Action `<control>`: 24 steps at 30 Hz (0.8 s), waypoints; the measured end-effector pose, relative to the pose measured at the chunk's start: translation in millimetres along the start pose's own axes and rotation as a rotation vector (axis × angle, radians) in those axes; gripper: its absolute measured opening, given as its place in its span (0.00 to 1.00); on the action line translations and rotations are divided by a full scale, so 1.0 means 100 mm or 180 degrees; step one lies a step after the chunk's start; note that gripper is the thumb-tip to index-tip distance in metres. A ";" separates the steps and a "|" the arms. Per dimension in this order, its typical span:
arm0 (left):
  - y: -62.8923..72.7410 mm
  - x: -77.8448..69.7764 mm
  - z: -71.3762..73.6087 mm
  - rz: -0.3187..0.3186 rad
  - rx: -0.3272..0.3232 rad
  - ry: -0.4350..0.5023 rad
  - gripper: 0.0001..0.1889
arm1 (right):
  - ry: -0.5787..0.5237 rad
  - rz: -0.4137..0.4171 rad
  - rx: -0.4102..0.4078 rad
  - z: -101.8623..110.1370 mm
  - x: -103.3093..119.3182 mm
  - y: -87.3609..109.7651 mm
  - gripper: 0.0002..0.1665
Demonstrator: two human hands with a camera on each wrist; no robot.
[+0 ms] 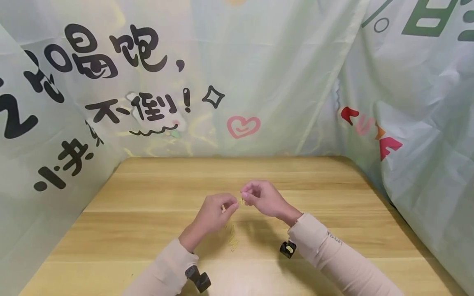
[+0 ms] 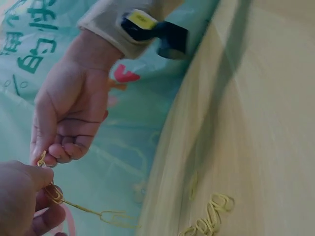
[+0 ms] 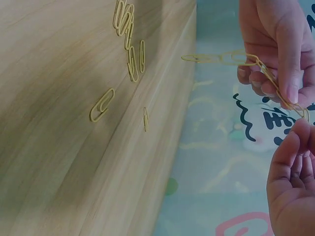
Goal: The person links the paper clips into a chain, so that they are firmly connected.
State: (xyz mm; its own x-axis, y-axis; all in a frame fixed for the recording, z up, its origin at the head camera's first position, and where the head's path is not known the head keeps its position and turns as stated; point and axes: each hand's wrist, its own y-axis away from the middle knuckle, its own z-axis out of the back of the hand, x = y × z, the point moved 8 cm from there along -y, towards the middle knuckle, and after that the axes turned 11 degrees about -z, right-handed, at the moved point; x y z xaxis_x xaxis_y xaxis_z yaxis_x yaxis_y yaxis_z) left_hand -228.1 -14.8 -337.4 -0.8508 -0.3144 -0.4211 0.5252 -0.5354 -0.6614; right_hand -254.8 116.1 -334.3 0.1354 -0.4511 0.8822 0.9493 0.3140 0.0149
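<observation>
My left hand (image 1: 214,213) pinches a short chain of yellow paper clips between thumb and fingertips. Opposite it, my right hand (image 1: 264,199) pinches the clip at the chain's end, so the two sets of fingertips nearly meet over the table. Several linked clips of the chain (image 3: 268,74) trail from the left fingers in the right wrist view. In the left wrist view the hanging part of the chain (image 2: 81,207) shows below the left hand. How the end clip is hooked is partly hidden by the fingertips.
On the wooden table (image 1: 148,234) below the hands lies a group of yellow paper clips (image 1: 233,242). A separate paper clip (image 3: 102,105) and a smaller-looking clip (image 3: 145,119) lie apart from them. Printed cloth (image 1: 277,82) hangs around the back and sides.
</observation>
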 end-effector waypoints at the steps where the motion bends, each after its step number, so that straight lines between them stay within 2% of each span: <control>1: -0.01 -0.03 0.01 -0.0123 -0.0023 -0.0094 0.03 | 0.0000 -0.0005 -0.0002 0.01 0.01 0.00 0.05; 3: -0.03 -0.08 0.02 -0.0320 -0.0059 -0.0228 0.03 | 0.0004 -0.0015 -0.0009 0.01 0.02 0.00 0.05; 6: -0.03 -0.11 0.02 -0.0440 -0.0089 -0.0284 0.03 | -0.0004 -0.0019 -0.0043 0.02 0.03 0.01 0.05; 12: -0.02 -0.13 0.03 -0.0486 -0.0163 -0.0325 0.03 | -0.0114 -0.0009 -0.0067 0.01 0.01 0.01 0.04; 17: -0.03 -0.14 0.03 -0.0511 -0.0240 -0.0345 0.02 | -0.0194 0.0137 -0.0017 -0.02 0.04 0.01 0.03; 24: -0.03 -0.16 0.06 -0.0489 -0.0271 -0.0395 0.02 | -0.0093 0.0187 -0.0071 -0.02 0.07 0.03 0.03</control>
State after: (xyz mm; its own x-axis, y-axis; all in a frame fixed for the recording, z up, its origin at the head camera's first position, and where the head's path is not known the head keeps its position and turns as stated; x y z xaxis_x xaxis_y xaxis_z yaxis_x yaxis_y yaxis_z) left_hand -216.2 -12.5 -325.0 -0.9138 -0.3311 -0.2351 0.3843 -0.5179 -0.7643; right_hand -250.4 112.5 -328.7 0.1830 -0.4078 0.8945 0.9461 0.3204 -0.0474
